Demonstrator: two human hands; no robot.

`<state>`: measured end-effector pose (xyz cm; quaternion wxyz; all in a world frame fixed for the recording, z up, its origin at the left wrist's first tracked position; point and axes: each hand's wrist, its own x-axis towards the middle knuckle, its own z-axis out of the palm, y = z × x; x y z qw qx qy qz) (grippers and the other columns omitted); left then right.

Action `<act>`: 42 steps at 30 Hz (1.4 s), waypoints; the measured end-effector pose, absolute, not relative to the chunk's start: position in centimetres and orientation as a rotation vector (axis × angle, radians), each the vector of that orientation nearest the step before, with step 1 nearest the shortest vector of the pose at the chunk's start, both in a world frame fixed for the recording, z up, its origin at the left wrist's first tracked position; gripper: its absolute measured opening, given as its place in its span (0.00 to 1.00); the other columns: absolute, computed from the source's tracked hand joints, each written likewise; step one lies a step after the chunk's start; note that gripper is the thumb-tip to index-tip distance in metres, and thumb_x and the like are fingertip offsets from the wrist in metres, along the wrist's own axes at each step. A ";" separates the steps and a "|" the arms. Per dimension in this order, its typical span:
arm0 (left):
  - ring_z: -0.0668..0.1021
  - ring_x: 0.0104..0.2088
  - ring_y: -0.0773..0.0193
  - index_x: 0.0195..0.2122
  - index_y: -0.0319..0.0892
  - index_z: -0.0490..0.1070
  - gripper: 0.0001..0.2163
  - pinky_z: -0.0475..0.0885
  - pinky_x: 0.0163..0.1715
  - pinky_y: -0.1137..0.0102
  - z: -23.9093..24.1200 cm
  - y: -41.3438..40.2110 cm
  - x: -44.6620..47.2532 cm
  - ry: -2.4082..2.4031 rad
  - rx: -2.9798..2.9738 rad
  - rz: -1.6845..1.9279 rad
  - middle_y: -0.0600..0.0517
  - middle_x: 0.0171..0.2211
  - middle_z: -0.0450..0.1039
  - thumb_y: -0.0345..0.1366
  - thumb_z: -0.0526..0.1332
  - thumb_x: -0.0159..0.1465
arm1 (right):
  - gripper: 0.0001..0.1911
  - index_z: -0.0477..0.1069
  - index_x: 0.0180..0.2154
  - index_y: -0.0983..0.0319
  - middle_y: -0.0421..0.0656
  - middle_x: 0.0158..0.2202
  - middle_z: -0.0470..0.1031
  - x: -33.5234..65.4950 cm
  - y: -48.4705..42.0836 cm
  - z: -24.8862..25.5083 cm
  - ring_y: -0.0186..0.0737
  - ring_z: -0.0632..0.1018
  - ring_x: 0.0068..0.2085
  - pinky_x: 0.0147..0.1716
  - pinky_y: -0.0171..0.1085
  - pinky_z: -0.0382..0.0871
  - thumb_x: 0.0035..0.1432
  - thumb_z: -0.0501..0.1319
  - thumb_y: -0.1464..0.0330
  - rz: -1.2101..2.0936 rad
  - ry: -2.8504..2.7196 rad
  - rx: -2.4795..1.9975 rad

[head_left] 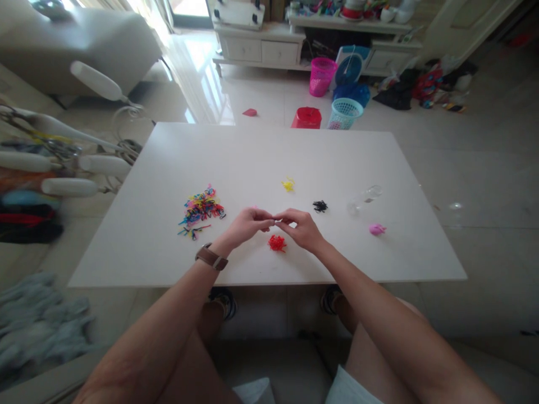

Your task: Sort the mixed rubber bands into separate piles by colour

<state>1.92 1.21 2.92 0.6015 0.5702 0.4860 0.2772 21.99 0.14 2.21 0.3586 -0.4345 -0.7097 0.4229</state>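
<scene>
My left hand (248,223) and my right hand (301,227) meet fingertip to fingertip over the white table (261,157), both pinched on a small thing I cannot make out. A brown strap sits on my left wrist. Just below the hands lies a small red pile of bands (277,243). A mixed multicoloured pile of bands (200,210) lies to the left. A yellow pile (288,184), a black pile (320,206) and a pink pile (377,229) lie apart on the table.
A clear plastic bag (364,199) lies right of the black pile. Beyond the table stand a red tub (306,118), a pink basket (322,76) and a blue basket (344,112). A white rack (63,163) is at the left.
</scene>
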 end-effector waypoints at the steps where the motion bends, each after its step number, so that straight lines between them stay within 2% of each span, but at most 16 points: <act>1: 0.77 0.30 0.64 0.36 0.37 0.81 0.14 0.73 0.35 0.68 2.9 1.3 2.2 1.121 1.314 0.649 0.48 0.28 0.78 0.43 0.69 0.56 | 0.08 0.80 0.39 0.57 0.42 0.38 0.81 22.1 0.3 2.2 0.38 0.80 0.37 0.40 0.38 0.75 0.60 0.63 0.66 1.050 -1.817 -1.135; 5: 0.79 0.32 0.62 0.37 0.37 0.80 0.15 0.74 0.38 0.66 2.4 1.5 2.7 1.185 1.227 0.705 0.47 0.29 0.79 0.43 0.70 0.55 | 0.07 0.80 0.36 0.59 0.43 0.35 0.82 24.2 2.0 1.9 0.40 0.81 0.36 0.40 0.39 0.75 0.59 0.64 0.66 0.912 -1.677 -1.289; 9: 0.79 0.33 0.62 0.34 0.38 0.79 0.13 0.74 0.39 0.66 2.0 1.5 2.7 1.232 1.214 0.739 0.48 0.29 0.78 0.43 0.70 0.54 | 0.04 0.77 0.31 0.62 0.42 0.26 0.79 28.2 4.6 0.4 0.41 0.81 0.30 0.36 0.39 0.74 0.54 0.65 0.68 0.794 -1.481 -1.680; 14: 0.79 0.31 0.63 0.32 0.39 0.76 0.11 0.74 0.37 0.66 1.9 1.4 2.8 1.175 1.167 0.755 0.50 0.28 0.77 0.41 0.70 0.53 | 0.05 0.76 0.28 0.60 0.44 0.27 0.80 32.1 5.8 -2.2 0.43 0.80 0.31 0.36 0.42 0.75 0.53 0.66 0.66 0.624 -1.459 -1.869; 18: 0.80 0.33 0.62 0.33 0.39 0.75 0.12 0.75 0.38 0.65 1.8 1.2 2.9 1.117 1.103 0.753 0.49 0.30 0.78 0.40 0.71 0.53 | 0.05 0.77 0.31 0.60 0.46 0.28 0.79 33.0 5.8 -2.8 0.45 0.79 0.32 0.38 0.44 0.75 0.53 0.66 0.64 0.564 -1.451 -1.931; 22: 0.80 0.33 0.63 0.32 0.39 0.75 0.12 0.76 0.39 0.65 1.7 0.9 2.9 1.102 1.082 0.761 0.49 0.29 0.78 0.40 0.72 0.53 | 0.09 0.76 0.34 0.62 0.45 0.30 0.79 31.9 5.9 -1.5 0.41 0.79 0.31 0.37 0.42 0.74 0.55 0.65 0.63 0.669 -1.322 -1.842; 25: 0.80 0.33 0.63 0.33 0.38 0.75 0.13 0.76 0.39 0.65 1.8 0.7 3.1 1.089 1.068 0.775 0.49 0.29 0.78 0.41 0.73 0.53 | 0.12 0.75 0.34 0.62 0.44 0.31 0.79 29.2 4.7 0.0 0.38 0.79 0.30 0.34 0.39 0.75 0.55 0.65 0.59 0.946 -1.363 -1.608; 28: 0.80 0.33 0.63 0.33 0.38 0.75 0.14 0.76 0.40 0.65 2.0 0.6 3.5 1.070 1.044 0.793 0.49 0.29 0.78 0.41 0.73 0.53 | 0.15 0.77 0.36 0.62 0.43 0.33 0.80 26.0 2.8 1.1 0.39 0.80 0.35 0.39 0.39 0.75 0.51 0.70 0.58 1.336 -1.539 -1.287; 31: 0.80 0.33 0.63 0.33 0.38 0.75 0.15 0.76 0.41 0.64 2.0 0.7 4.0 1.045 1.016 0.804 0.49 0.29 0.78 0.43 0.73 0.54 | 0.15 0.78 0.37 0.62 0.44 0.35 0.81 24.1 1.5 1.4 0.40 0.81 0.38 0.41 0.39 0.75 0.51 0.71 0.58 1.500 -1.579 -1.150; 37: 0.80 0.33 0.63 0.35 0.38 0.75 0.16 0.76 0.40 0.65 1.9 0.7 4.5 1.028 1.015 0.772 0.46 0.32 0.80 0.44 0.72 0.54 | 0.11 0.77 0.33 0.63 0.42 0.29 0.79 24.3 1.7 1.7 0.37 0.78 0.32 0.35 0.37 0.71 0.55 0.68 0.61 1.383 -1.682 -1.193; 42: 0.81 0.32 0.63 0.34 0.38 0.74 0.13 0.76 0.38 0.66 1.9 1.1 4.0 1.081 0.993 0.755 0.45 0.33 0.79 0.43 0.69 0.57 | 0.04 0.77 0.31 0.62 0.42 0.31 0.77 26.7 2.7 2.3 0.35 0.75 0.31 0.34 0.35 0.69 0.55 0.64 0.68 1.018 -1.952 -1.372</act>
